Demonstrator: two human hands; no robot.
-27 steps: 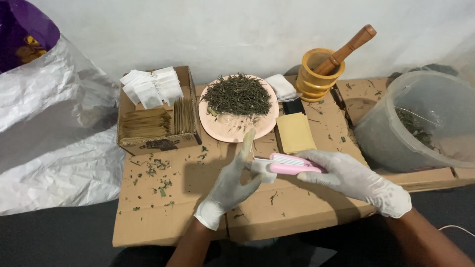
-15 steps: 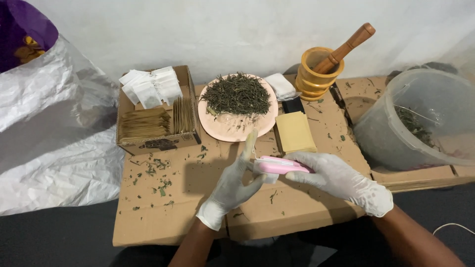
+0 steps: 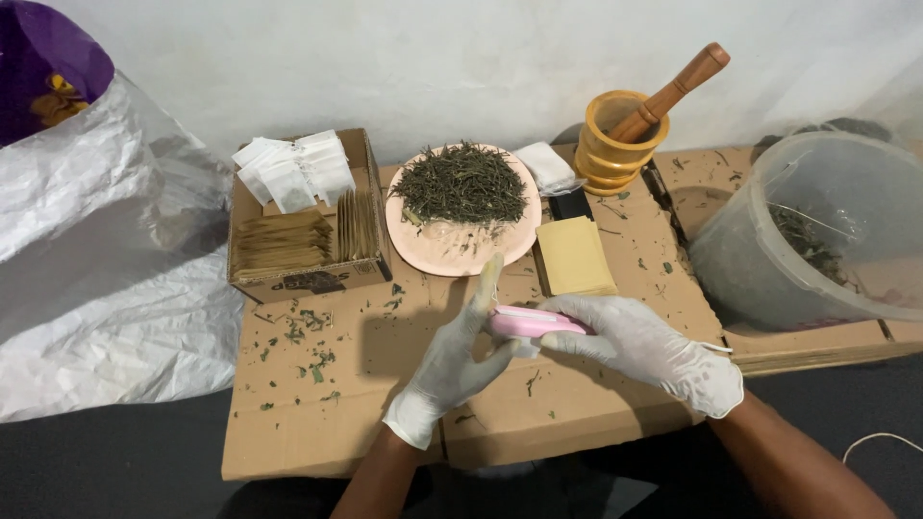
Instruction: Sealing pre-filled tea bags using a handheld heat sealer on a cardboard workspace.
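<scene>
Pressing one pink sealer [image 3: 527,322], two gloved hands [image 3: 452,360].

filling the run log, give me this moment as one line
left hand: holds small white sachet | right hand: presses pink handheld sealer shut on it | behind: plate of dried leaves

Light was soft, even, from above and front. White wall [image 3: 461,58] was bright without glare. Soft shadows fell under both gloved hands onto the cardboard [image 3: 577,404]. Floor along the cardboard's near edge was dark. Focus was sharp; slight wide-angle bending showed at frame edges.
</scene>
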